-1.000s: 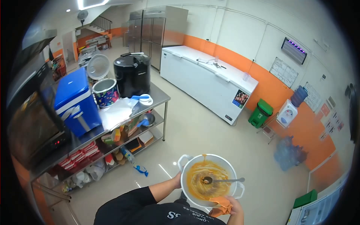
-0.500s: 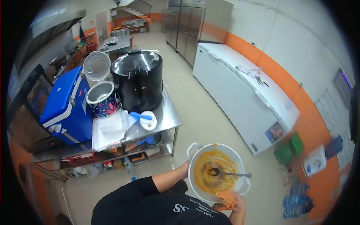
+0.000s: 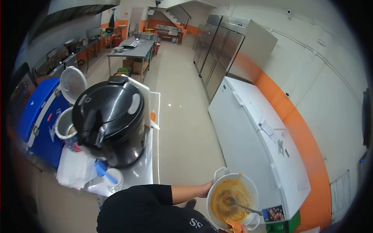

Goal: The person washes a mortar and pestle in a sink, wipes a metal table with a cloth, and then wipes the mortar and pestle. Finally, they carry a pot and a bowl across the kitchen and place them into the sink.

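Observation:
A white two-handled pot is at the lower right of the head view, its inside smeared with an orange-brown sauce. A dark ladle rests in it, the handle leaning over the right rim. My left hand grips the pot's left side near a loop handle, its fingertips hidden behind the wall. At the near rim my right hand closes on an orange cloth pressed against the pot; the frame's lower edge cuts this hand off.
Left stands a steel table with a large black cooker, a blue cool box and a small lidded pot. A white chest freezer lines the right wall. Tiled floor runs between them towards steel refrigerators.
The view has moved forward and tilted up, bringing the black cooker closer on the left. The pot, still held by both hands, now appears lower and slightly further right, before the freezer.

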The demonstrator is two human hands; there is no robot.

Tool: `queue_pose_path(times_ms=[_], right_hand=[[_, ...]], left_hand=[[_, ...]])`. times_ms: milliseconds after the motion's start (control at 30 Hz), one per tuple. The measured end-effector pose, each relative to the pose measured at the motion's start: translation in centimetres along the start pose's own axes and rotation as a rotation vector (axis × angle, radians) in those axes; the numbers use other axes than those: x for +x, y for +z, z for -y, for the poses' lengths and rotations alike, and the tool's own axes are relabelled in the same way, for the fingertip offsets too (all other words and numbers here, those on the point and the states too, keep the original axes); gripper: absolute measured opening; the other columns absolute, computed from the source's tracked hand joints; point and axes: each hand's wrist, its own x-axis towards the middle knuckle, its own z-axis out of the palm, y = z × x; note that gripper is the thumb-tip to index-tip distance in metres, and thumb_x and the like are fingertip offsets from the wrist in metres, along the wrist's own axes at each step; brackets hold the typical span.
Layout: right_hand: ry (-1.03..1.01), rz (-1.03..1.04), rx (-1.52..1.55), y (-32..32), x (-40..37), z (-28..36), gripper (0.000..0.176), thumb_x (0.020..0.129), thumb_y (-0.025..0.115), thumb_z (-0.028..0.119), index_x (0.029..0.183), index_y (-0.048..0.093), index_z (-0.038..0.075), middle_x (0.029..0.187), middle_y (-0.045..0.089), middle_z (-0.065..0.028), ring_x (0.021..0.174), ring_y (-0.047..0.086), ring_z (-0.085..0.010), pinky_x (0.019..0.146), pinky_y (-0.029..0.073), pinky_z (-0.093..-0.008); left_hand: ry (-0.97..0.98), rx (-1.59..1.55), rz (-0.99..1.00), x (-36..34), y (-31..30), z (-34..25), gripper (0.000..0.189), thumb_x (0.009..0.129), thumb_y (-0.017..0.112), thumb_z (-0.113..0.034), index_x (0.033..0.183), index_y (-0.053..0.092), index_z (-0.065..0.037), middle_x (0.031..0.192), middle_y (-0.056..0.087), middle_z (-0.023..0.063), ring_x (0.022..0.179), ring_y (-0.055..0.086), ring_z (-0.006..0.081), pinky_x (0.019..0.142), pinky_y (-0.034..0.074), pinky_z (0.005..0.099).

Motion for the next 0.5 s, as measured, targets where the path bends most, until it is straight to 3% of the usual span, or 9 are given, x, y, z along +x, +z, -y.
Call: queue_pose_path(times_ms=[167,200,233,400,467,500], right_hand=[[-0.039,0.120,-0.098,2.8,15.8,8.0,0.041,0.095,0.044,0.033,0.118,0.053,0.001,0.103,0.063,-0.0139,0.086,0.062,-0.0226,0.073,0.052,-0.0325],[-0.039,0.162,-0.119,4.0,19.1,9.8,0.041,0.095,0.044,0.033,0.118,0.053,0.001,0.104,0.063,-0.0142,0.087,0.062,-0.0230,0.073,0.052,-0.0330],[-0.035,0.209,-0.148,5.2,22.2,11.6,0.041,0.095,0.044,0.033,0.118,0.053,0.001,0.104,0.063,-0.0145,0.088,0.062,-0.0235,0.074,0.052,-0.0335],[-0.037,0.483,-0.307,13.4,38.9,18.2,0.041,0.094,0.044,0.033,0.119,0.052,0.000,0.105,0.063,-0.0156,0.091,0.062,-0.0252,0.077,0.053,-0.0353],[0.153,0.723,-0.281,17.0,49.4,18.6,0.049,0.093,0.050,0.033,0.133,0.041,0.005,0.120,0.056,-0.0200,0.100,0.060,-0.0329,0.089,0.050,-0.0405],[0.206,0.751,-0.337,20.8,52.1,19.2,0.049,0.092,0.050,0.032,0.132,0.042,0.004,0.119,0.056,-0.0198,0.100,0.060,-0.0326,0.088,0.050,-0.0402]], left_hand=[[0.116,0.069,-0.103,8.4,-7.1,-7.2,0.068,0.092,0.036,-0.059,0.140,0.033,-0.011,0.139,0.041,0.0099,0.124,0.044,0.0217,0.104,0.038,0.0390],[0.181,0.057,-0.209,9.7,-9.0,-8.4,0.067,0.092,0.037,-0.058,0.139,0.035,-0.010,0.137,0.043,0.0100,0.121,0.046,0.0216,0.102,0.040,0.0384],[0.246,0.035,-0.320,10.5,-11.0,-9.5,0.065,0.092,0.039,-0.056,0.138,0.036,-0.010,0.135,0.045,0.0102,0.119,0.049,0.0216,0.101,0.042,0.0377],[0.465,0.006,-0.471,11.6,-19.8,-18.5,0.059,0.092,0.046,-0.051,0.133,0.041,-0.009,0.128,0.050,0.0106,0.115,0.051,0.0213,0.097,0.045,0.0361],[0.570,-0.113,-0.568,11.7,-23.7,-22.3,0.049,0.092,0.050,-0.042,0.126,0.049,-0.007,0.123,0.055,0.0096,0.108,0.056,0.0189,0.092,0.049,0.0358],[0.608,-0.105,-0.570,11.8,-25.5,-24.3,0.049,0.092,0.050,-0.042,0.126,0.049,-0.007,0.123,0.055,0.0096,0.108,0.056,0.0189,0.092,0.049,0.0358]])
